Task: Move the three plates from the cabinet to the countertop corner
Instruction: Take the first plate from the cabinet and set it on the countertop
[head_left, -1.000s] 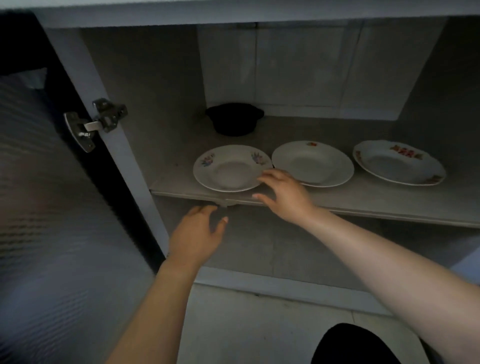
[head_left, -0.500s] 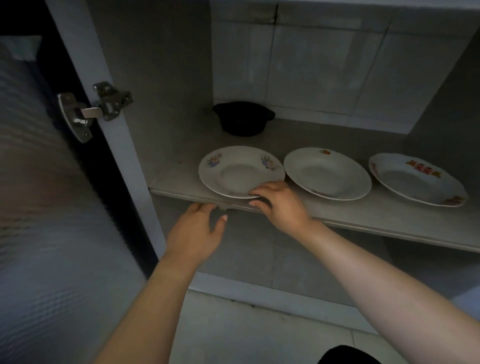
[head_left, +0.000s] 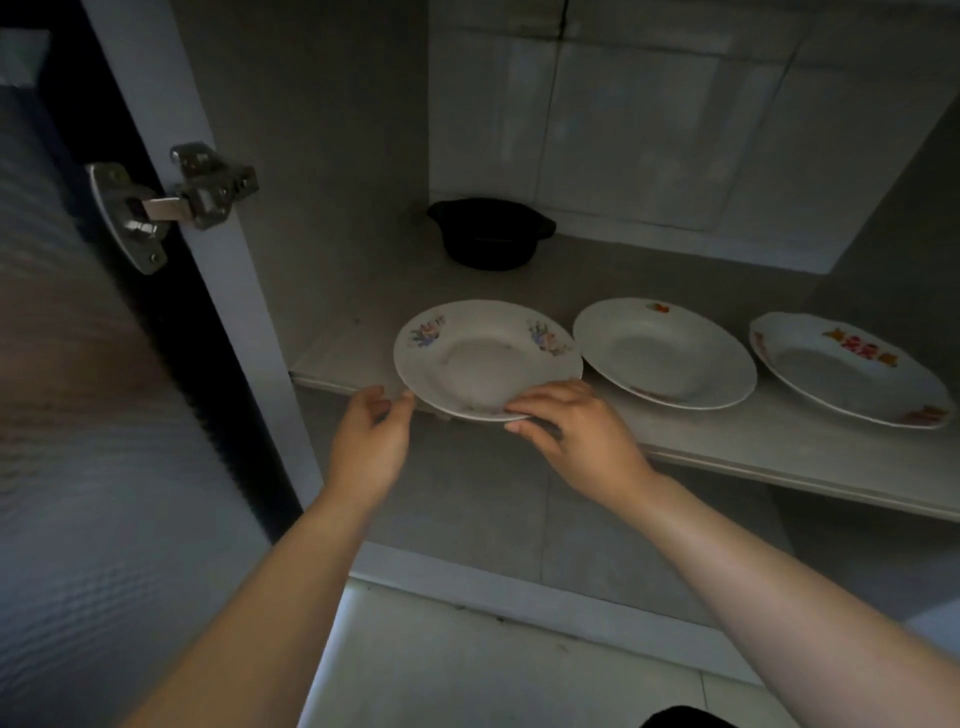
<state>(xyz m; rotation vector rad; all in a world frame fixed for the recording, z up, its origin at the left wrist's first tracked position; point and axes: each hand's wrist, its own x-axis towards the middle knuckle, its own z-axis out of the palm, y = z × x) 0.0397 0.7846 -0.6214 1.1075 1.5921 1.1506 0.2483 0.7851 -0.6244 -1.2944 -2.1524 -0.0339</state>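
Pinching floral plate (head_left: 483, 358) rim, right hand (head_left: 582, 441) grip, left hand (head_left: 371, 436) slack and empty beside it

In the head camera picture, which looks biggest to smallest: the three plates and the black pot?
1. Left plate, middle plate and right plate look about alike, so I won't rank them.
2. Black pot looks smallest, though it sits farther back, which shrinks it.

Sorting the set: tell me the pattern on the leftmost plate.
The leftmost plate is white with pink-and-purple flower sprigs on its rim; the head view shows it.
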